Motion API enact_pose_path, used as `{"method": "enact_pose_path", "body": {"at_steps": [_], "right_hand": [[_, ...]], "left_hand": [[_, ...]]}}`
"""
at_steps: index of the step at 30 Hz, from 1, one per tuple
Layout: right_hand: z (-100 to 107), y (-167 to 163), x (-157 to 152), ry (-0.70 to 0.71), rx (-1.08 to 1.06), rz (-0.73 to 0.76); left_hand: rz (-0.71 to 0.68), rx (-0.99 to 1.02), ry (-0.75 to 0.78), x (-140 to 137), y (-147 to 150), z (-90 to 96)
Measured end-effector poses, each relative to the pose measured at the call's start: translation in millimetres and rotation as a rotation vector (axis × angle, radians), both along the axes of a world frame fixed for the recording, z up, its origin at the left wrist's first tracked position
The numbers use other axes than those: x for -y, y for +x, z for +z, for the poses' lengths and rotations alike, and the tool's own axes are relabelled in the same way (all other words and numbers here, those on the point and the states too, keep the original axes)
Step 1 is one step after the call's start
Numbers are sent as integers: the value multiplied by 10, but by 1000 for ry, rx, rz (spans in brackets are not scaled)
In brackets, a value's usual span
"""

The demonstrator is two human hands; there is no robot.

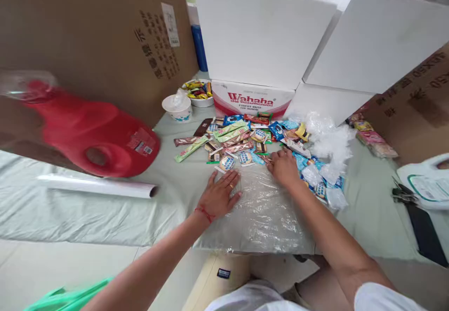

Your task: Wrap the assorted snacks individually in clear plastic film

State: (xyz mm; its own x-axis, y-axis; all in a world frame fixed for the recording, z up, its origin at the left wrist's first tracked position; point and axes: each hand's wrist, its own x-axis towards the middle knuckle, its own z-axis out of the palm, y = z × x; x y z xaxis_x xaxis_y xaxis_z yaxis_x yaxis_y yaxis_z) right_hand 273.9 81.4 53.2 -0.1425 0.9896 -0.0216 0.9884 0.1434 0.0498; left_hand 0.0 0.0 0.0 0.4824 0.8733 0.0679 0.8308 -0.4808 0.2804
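My left hand (220, 193) lies flat with its fingers stretched, on the left edge of a clear plastic sheet or bag (263, 217). Just beyond its fingertips is a wrapped round biscuit (226, 162). At the sheet's far edge my right hand (283, 167) is closed, its fingertips pinching a small brownish wrapped snack (265, 158). Past both hands spreads a loose pile of wrapped snacks, with green-wrapped sticks (231, 131), blue packets (277, 131) and a yellow packet (302, 132). Crumpled clear plastic (331, 147) sits right of the pile, partly over some packets.
A Wahaha carton (252, 99) with raised white flaps stands behind the snacks. At the left are a paper cup (177, 109), a bowl of sweets (203, 101), a red jug (101, 135) and a white roll (96, 186). Scissors (403, 194) and a white jug (430, 182) are at right.
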Motion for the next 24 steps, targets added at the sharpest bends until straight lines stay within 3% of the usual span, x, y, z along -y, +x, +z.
{"method": "enact_pose_path", "body": {"at_steps": [9,16,20,24], "right_hand": [[33,346,-68,-82,38,-131],[136,433,-237,-141,-29,-64],[274,625,-413,-152,-295,63],[450,765,-430,38,-833,12]], "left_hand": [[9,-25,25,-21,28,8],[-2,-37,47,-27,44,3],[3,-16,45,-29,59,5],[12,-4,21,-44,62,-7]]}}
